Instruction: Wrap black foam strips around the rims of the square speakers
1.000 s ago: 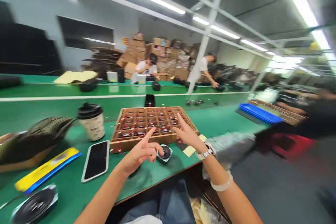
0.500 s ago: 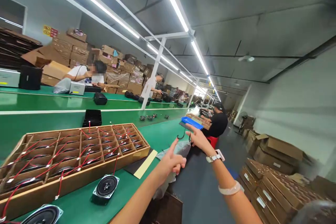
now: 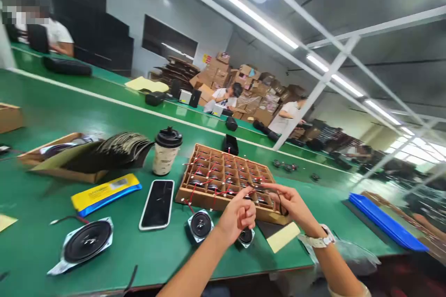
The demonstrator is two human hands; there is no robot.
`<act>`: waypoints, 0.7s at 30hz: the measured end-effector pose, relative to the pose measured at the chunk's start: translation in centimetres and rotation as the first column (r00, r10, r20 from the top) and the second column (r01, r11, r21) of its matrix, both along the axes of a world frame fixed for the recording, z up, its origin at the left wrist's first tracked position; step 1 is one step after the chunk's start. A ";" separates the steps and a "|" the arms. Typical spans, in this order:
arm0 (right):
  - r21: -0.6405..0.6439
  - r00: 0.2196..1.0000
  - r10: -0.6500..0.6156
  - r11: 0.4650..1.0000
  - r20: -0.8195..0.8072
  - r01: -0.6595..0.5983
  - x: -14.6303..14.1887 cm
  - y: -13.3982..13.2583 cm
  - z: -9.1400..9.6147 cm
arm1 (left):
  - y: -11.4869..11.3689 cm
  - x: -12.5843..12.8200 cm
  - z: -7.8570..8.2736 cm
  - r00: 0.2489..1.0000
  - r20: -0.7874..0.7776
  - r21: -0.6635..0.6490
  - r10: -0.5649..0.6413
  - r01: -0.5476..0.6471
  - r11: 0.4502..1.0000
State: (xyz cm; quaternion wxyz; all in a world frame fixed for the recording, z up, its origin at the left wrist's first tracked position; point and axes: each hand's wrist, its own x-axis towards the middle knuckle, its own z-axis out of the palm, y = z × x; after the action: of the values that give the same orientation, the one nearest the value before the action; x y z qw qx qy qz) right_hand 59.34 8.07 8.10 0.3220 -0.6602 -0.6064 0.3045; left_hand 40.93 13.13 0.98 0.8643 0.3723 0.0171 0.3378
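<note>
Left hand [image 3: 239,216] pointing index finger across wooden compartment tray [image 3: 197,205] of wired speakers [image 3: 214,182], remaining fingers curling empty just above small round speaker [image 3: 245,236]. Right hand [image 3: 296,204] reaching over tray's near corner, fingers extending, any grip unclear.

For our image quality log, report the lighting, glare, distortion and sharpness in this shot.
In the head view, the ceiling light strip flares brightly and the far end of the hall is washed out; in the head view, the wide lens tilts and bends the green bench; in the head view, the wooden parts tray stays fairly sharp.
</note>
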 end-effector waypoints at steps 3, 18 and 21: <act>-0.021 0.999 0.021 1.000 -0.035 -0.021 -1.3 2.8 0.7 | 1.2 -1.9 -0.2 0.997 -0.006 -0.011 0.080 -0.080 0.997; -0.241 0.977 0.211 0.947 -0.034 -0.213 -0.1 3.4 -4.7 | -1.1 -2.8 -2.2 0.882 -0.442 0.297 0.164 -0.029 0.955; -0.203 0.988 0.095 0.972 -0.122 -0.119 2.0 1.3 -6.5 | -2.6 -1.6 -3.1 0.814 -0.505 0.345 0.286 -0.113 0.932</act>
State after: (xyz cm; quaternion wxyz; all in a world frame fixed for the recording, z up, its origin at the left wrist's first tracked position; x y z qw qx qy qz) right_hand 61.38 9.37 1.59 0.2671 -0.6387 -0.5869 0.4198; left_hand 39.31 10.57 -2.16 0.7156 0.5757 0.2512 0.3055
